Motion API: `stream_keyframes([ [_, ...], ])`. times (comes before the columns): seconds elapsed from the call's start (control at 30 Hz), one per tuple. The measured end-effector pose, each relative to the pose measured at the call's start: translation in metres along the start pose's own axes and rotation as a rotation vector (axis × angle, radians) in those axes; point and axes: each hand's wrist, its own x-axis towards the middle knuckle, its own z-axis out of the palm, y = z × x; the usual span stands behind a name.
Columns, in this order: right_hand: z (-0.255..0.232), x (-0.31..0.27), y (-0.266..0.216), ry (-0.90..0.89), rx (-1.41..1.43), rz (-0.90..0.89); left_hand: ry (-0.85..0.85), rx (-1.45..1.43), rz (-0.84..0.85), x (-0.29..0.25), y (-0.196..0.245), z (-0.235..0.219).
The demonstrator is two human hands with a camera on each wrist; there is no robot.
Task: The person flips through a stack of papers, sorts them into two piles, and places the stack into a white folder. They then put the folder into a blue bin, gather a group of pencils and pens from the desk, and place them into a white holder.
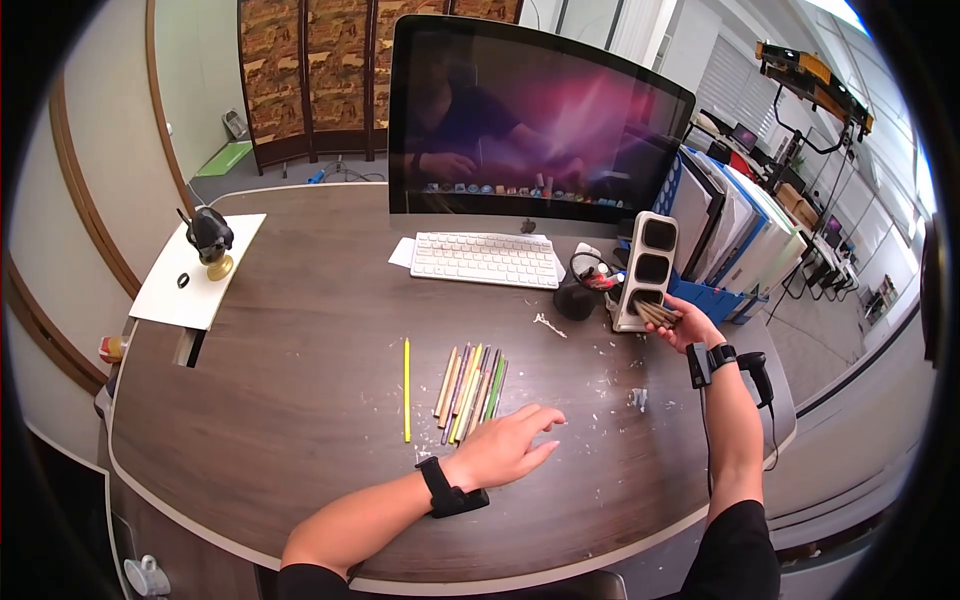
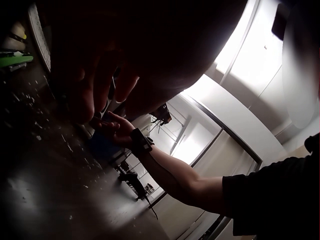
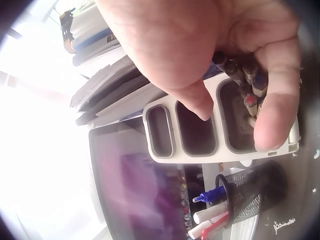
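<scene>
My right hand (image 1: 694, 324) holds a bundle of pencils (image 1: 657, 315) at the lowest compartment of a white three-slot desk organizer (image 1: 657, 252). In the right wrist view, the bundled pencils (image 3: 250, 82) lie between thumb and fingers, their dark ends angled over that compartment; the other two slots look bare. My left hand (image 1: 505, 445) hovers over the desk with relaxed fingers, holding nothing, close to the lower ends of a loose row of colored pencils (image 1: 470, 390). Left of this row lies a single yellow-green pencil (image 1: 407, 390). The left wrist view shows the left fingers dark.
Beside the organizer stands a black mesh pen cup (image 3: 255, 195) with pens and markers. A keyboard (image 1: 485, 259) and large monitor (image 1: 540, 120) sit behind. Upright folders (image 1: 735, 220) stand at right. Pencil shavings (image 1: 549, 324) dot the desk. A small dark figurine (image 1: 210, 236) stands left.
</scene>
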Motion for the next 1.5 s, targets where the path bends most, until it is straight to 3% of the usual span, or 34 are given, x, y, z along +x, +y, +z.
stream_keyframes([
  [0.1, 0.002, -0.005, 0.003, -0.034, 0.077, -0.035, -0.020, -0.009, 0.014, 0.000, -0.001, 0.002],
  [0.17, 0.007, -0.005, 0.009, 0.129, 0.161, -0.133, -0.028, -0.025, 0.013, 0.000, 0.001, 0.003],
  [0.2, 0.004, -0.003, 0.013, 0.129, 0.160, -0.131, -0.036, -0.026, 0.012, 0.000, 0.001, 0.003],
  [0.27, -0.004, 0.004, 0.021, 0.112, 0.027, -0.267, -0.044, -0.026, 0.011, -0.001, 0.002, 0.005],
  [0.4, 0.010, -0.007, 0.033, 0.300, -0.181, -0.357, -0.042, 0.032, 0.071, -0.003, 0.003, 0.009],
  [0.47, 0.020, -0.016, 0.039, 0.309, -0.160, -0.338, -0.039, 0.049, 0.088, -0.005, 0.007, 0.014],
  [0.53, 0.010, -0.009, 0.052, 0.634, -0.534, -0.623, -0.059, 0.143, 0.254, -0.009, 0.014, 0.016],
  [0.57, 0.009, -0.003, 0.060, 0.659, -0.629, -0.837, -0.092, 0.105, 0.274, -0.012, 0.021, 0.017],
  [0.6, 0.011, -0.002, 0.067, 0.625, -0.741, -0.963, -0.080, 0.113, 0.261, -0.016, 0.028, 0.013],
  [0.67, 0.059, -0.027, 0.077, 0.396, -0.754, -0.914, -0.235, 0.105, 0.279, -0.019, 0.039, 0.007],
  [0.73, 0.104, -0.051, 0.088, 0.225, -0.839, -0.744, -0.258, 0.105, 0.227, -0.022, 0.038, -0.002],
  [0.8, 0.124, -0.058, 0.096, 0.150, -0.907, -0.744, -0.205, 0.177, 0.129, -0.024, 0.031, -0.015],
  [0.87, 0.176, -0.074, 0.105, -0.092, -1.122, -0.790, -0.160, 0.423, -0.267, -0.019, 0.018, -0.058],
  [0.93, 0.205, -0.072, 0.114, -0.218, -1.143, -0.866, 0.062, 0.562, -0.381, -0.023, -0.004, -0.075],
  [1.0, 0.226, -0.063, 0.121, -0.274, -1.211, -1.004, 0.138, 0.547, -0.397, -0.025, -0.019, -0.083],
  [1.03, 0.235, -0.058, 0.123, -0.269, -1.201, -1.010, 0.220, 0.519, -0.412, -0.024, -0.024, -0.085],
  [1.2, 0.267, -0.045, 0.126, -0.111, -1.290, -1.064, 0.203, 0.592, -0.432, -0.015, -0.040, -0.067],
  [1.33, 0.267, -0.035, 0.131, -0.072, -1.170, -1.128, 0.205, 0.640, -0.449, -0.011, -0.050, -0.059],
  [1.5, 0.258, -0.026, 0.134, -0.023, -1.216, -1.201, 0.253, 0.753, -0.507, -0.006, -0.044, -0.057],
])
